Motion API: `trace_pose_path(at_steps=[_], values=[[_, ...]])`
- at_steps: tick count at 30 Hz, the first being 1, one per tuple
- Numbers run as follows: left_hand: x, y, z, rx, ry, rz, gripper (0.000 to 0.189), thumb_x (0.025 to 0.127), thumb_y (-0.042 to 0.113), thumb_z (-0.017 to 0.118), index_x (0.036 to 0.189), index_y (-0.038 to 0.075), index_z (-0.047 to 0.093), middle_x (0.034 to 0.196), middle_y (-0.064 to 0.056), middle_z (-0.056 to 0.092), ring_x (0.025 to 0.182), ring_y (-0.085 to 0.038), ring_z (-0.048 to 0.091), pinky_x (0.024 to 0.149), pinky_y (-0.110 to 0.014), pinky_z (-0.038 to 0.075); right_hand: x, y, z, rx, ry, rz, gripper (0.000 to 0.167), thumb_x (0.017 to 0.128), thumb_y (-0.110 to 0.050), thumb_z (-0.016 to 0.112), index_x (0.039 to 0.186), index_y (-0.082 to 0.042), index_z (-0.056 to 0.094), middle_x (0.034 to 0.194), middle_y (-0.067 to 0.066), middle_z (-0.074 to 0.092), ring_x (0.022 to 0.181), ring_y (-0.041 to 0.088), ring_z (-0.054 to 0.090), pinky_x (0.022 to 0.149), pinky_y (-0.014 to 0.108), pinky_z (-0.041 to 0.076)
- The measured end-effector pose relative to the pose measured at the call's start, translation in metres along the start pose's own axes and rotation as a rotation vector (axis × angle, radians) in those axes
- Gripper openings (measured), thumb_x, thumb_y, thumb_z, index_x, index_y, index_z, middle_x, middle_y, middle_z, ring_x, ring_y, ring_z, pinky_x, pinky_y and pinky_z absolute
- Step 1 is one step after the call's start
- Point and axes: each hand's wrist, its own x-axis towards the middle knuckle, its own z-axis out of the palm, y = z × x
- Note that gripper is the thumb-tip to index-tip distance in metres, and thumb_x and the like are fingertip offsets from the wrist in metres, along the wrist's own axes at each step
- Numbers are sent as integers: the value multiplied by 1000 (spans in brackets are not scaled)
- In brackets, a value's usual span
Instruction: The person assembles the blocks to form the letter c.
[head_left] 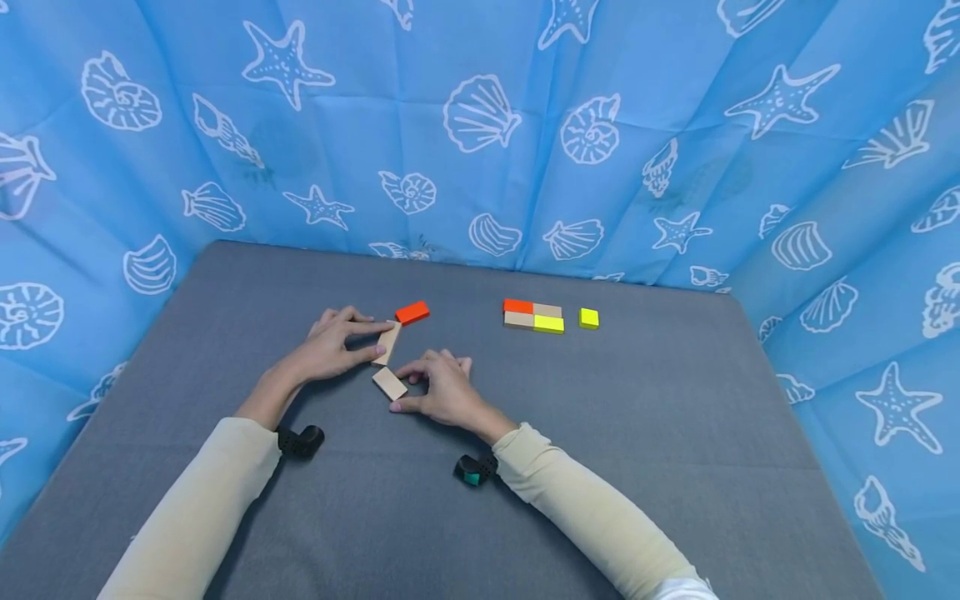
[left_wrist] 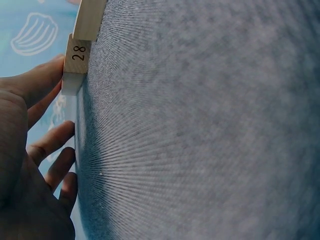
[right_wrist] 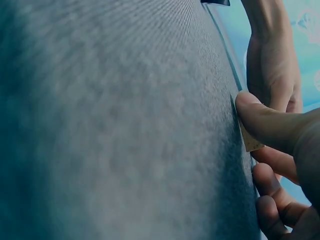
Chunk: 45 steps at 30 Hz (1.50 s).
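My left hand [head_left: 328, 347] holds a plain wooden block [head_left: 387, 344] between thumb and forefinger on the grey cloth. In the left wrist view the number 28 shows on the end of that block [left_wrist: 77, 56], and the other fingers are spread beyond it. Just nearer to me, my right hand [head_left: 444, 390] pinches a second wooden block [head_left: 390, 384], its thumb along the near side. The two blocks meet or almost meet at their corners, set at an angle. A red block [head_left: 412, 312] lies by the far end of the left-hand block.
Farther right, a red block [head_left: 518, 306], a yellow block [head_left: 548, 324] and two wooden blocks [head_left: 519, 319] lie together as a rectangle. A small yellow block [head_left: 588, 318] sits apart, right of them. Behind the grey table [head_left: 637, 467] hangs a blue shell-print curtain [head_left: 420, 125].
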Motion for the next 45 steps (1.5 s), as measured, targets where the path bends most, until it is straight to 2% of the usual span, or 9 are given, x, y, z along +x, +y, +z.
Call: trace_pose_path(at_steps=[16, 24, 30, 45], values=[[0, -2, 1, 2, -4, -29, 54, 97, 48, 67, 146, 26, 59, 138, -16, 51, 111, -35, 40, 87, -53, 33, 1, -5, 7, -28, 48, 39, 45, 77, -43, 89, 114, -20, 77, 87, -8, 53, 82, 13, 42, 83, 42, 20], [1, -2, 2, -3, -9, -33, 55, 97, 49, 67, 146, 27, 58, 139, -16, 51, 111, -35, 40, 87, -53, 33, 0, -5, 6, 3, 49, 10, 56, 77, -44, 89, 126, -22, 72, 91, -7, 56, 84, 12, 43, 82, 42, 19], [1, 0, 1, -7, -6, -29, 54, 97, 47, 68, 146, 26, 58, 138, -16, 52, 112, -35, 40, 89, -54, 33, -1, -4, 5, 45, 42, -33, 52, 79, -37, 89, 128, -28, 73, 95, -7, 60, 85, 12, 44, 81, 43, 19], [0, -1, 0, -2, 0, -13, 54, 98, 47, 66, 146, 24, 58, 139, -17, 52, 113, -37, 41, 89, -56, 33, 2, -6, 8, 31, 54, -12, 48, 78, -39, 90, 123, -29, 76, 94, -7, 59, 84, 13, 43, 81, 44, 18]])
